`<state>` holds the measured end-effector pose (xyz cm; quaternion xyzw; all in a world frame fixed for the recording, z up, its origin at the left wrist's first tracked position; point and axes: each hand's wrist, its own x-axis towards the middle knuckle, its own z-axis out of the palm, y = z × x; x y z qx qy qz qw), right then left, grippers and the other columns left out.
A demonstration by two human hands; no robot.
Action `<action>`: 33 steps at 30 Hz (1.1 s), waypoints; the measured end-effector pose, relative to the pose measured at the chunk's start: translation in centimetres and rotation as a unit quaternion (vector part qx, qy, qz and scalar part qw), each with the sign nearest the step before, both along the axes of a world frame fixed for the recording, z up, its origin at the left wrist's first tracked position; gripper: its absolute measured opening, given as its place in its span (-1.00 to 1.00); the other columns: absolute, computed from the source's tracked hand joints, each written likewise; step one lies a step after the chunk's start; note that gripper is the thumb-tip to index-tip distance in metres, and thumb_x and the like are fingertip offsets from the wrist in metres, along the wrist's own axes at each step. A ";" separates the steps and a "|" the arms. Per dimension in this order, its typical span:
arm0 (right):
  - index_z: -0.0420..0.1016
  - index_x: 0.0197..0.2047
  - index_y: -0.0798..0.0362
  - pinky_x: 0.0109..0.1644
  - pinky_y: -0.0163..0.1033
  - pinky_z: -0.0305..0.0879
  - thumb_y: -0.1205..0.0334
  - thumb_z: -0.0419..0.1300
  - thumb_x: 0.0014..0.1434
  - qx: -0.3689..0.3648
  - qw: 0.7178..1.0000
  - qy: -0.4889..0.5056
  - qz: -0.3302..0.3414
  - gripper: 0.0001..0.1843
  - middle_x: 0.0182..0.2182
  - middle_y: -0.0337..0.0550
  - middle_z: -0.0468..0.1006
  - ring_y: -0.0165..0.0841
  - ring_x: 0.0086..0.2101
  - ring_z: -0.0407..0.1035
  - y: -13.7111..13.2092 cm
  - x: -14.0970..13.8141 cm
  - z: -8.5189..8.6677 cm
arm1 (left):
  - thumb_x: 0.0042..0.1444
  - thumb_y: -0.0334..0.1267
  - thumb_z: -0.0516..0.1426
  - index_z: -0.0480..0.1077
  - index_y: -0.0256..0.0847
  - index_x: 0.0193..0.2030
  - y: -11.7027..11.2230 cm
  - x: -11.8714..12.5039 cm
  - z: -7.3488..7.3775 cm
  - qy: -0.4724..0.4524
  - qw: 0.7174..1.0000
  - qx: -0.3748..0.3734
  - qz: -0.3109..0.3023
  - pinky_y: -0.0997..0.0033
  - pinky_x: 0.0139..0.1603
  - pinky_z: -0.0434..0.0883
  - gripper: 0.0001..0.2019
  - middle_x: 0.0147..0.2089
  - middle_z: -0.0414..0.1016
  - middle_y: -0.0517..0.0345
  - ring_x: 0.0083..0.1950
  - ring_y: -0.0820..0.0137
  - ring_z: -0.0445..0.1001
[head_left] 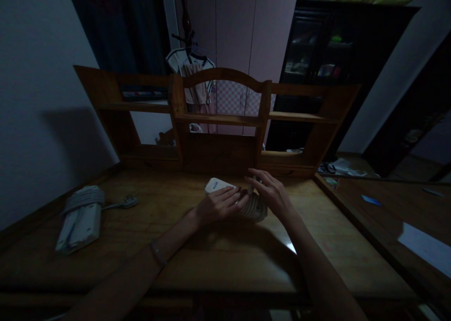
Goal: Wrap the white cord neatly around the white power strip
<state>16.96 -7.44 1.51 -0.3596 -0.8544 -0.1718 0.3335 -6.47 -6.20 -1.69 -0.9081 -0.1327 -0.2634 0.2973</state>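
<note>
A white power strip (pixel 219 185) with blue lettering at one end lies at the middle of the wooden desk. Its pale cord (pixel 255 209) is wound in several turns around the other end. My left hand (pixel 221 203) lies across the strip, fingers closed over it and the nearest turns. At the right, my right hand (pixel 268 189) has thumb and fingers bent together around a pale piece of the cord's end, mostly hidden by the fingers. A second white power strip (pixel 82 225) lies at the left, its cord (pixel 86 198) wrapped around it and its plug (pixel 130 201) stretched out to the right.
A wooden shelf unit (pixel 218 119) stands along the back of the desk (pixel 158 260). To the right, a lower brown surface (pixel 380 227) holds a white sheet (pixel 426 247) and a blue card (pixel 370 200). A wall (pixel 45 114) borders the left side. The room is dim.
</note>
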 end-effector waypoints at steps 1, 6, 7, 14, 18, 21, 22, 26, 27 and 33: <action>0.34 0.11 -0.05 0.11 -0.07 0.28 0.46 0.06 0.20 -0.004 1.000 -0.001 -0.001 -0.57 0.17 -0.03 0.27 -0.24 0.13 0.18 0.1 0.1 -0.1 | 0.24 -0.40 -0.03 0.12 -0.19 0.25 0.1 0.0 -0.1 0.002 1.000 0.002 -0.002 0.23 0.27 0.23 -0.57 0.19 0.32 0.02 0.28 0.30 0.17; 0.35 0.11 -0.04 0.11 -0.10 0.27 0.45 0.06 0.20 -0.013 1.000 0.000 0.002 -0.58 0.16 -0.04 0.27 -0.27 0.12 0.18 0.4 0.3 -0.4 | 0.23 -0.43 -0.03 0.12 -0.19 0.26 0.2 0.1 -0.4 0.006 1.000 0.002 0.002 0.21 0.25 0.26 -0.56 0.20 0.31 0.00 0.28 0.27 0.18; 0.35 0.11 -0.04 0.11 -0.11 0.28 0.45 0.06 0.20 -0.015 1.000 -0.001 0.001 -0.58 0.16 -0.04 0.28 -0.27 0.12 0.19 0.5 0.4 -0.5 | 0.23 -0.43 -0.03 0.12 -0.19 0.26 0.1 0.1 -0.4 0.003 1.000 -0.001 0.002 0.21 0.25 0.26 -0.55 0.20 0.31 0.00 0.27 0.26 0.19; 0.20 0.23 -0.10 0.10 -0.16 0.27 0.46 0.06 0.19 -0.024 0.999 -0.002 -0.023 -0.44 0.15 -0.08 0.28 -0.28 0.10 0.21 0.7 0.4 -0.4 | 0.24 -0.41 -0.03 0.13 -0.25 0.25 -0.3 0.4 0.1 -0.006 1.000 -0.013 -0.002 0.23 0.21 0.31 -0.57 0.17 0.35 -0.02 0.24 0.29 0.25; 0.11 0.28 -0.13 0.10 -0.15 0.26 0.39 0.07 0.20 -0.030 0.995 0.057 -0.073 -0.40 0.12 -0.10 0.32 -0.25 0.08 0.24 0.7 0.3 -0.2 | 0.24 -0.40 -0.04 0.09 -0.27 0.28 -0.1 0.5 -0.1 -0.030 0.999 -0.037 -0.005 0.24 0.22 0.29 -0.55 0.18 0.34 -0.01 0.23 0.33 0.27; 0.13 0.26 -0.12 -0.02 -0.18 0.32 0.33 0.08 0.20 -0.078 0.981 0.146 -0.104 -0.43 0.02 -0.10 0.41 -0.25 -0.04 0.35 1.1 0.5 -0.6 | 0.23 -0.42 -0.04 0.06 -0.25 0.29 0.2 0.5 -0.3 -0.060 0.995 -0.077 -0.009 0.25 0.23 0.27 -0.53 0.19 0.32 0.03 0.23 0.36 0.26; 0.17 0.24 -0.09 -0.07 -0.20 0.34 0.28 0.09 0.20 -0.106 0.971 0.185 -0.106 -0.47 -0.04 -0.10 0.46 -0.26 -0.11 0.39 1.3 0.6 -0.9 | 0.22 -0.44 -0.05 0.07 -0.24 0.29 0.2 0.5 -0.4 -0.074 0.993 -0.090 -0.009 0.25 0.23 0.27 -0.52 0.20 0.32 0.04 0.23 0.38 0.26; 0.45 -0.01 0.07 -0.22 -0.24 0.35 -0.02 0.01 0.23 -0.273 0.902 0.331 -0.046 -0.57 -0.29 -0.11 0.55 -0.30 -0.30 0.43 2.2 0.5 -1.5 | 0.18 -0.50 -0.06 0.10 -0.22 0.27 0.7 0.2 -0.6 -0.133 0.984 -0.118 -0.001 0.27 0.21 0.29 -0.50 0.19 0.33 0.05 0.21 0.40 0.28; 0.48 -0.05 0.09 -0.21 -0.23 0.35 -0.08 -0.03 0.24 -0.323 0.879 0.350 -0.017 -0.52 -0.29 -0.11 0.55 -0.28 -0.27 0.43 2.3 0.2 -1.5 | 0.17 -0.50 -0.06 0.11 -0.22 0.27 0.9 0.1 -0.6 -0.144 0.982 -0.119 0.004 0.27 0.20 0.30 -0.50 0.18 0.34 0.05 0.20 0.40 0.30; 0.44 -0.01 0.01 -0.05 -0.18 0.28 -0.08 0.24 0.00 -0.437 0.836 0.324 0.080 -0.47 -0.13 -0.16 0.51 -0.24 -0.13 0.37 1.0 -1.9 -1.0 | 0.19 -0.47 -0.05 0.13 -0.23 0.25 1.8 -0.7 -0.8 -0.125 0.989 -0.076 0.029 0.25 0.18 0.32 -0.53 0.15 0.37 0.02 0.19 0.35 0.31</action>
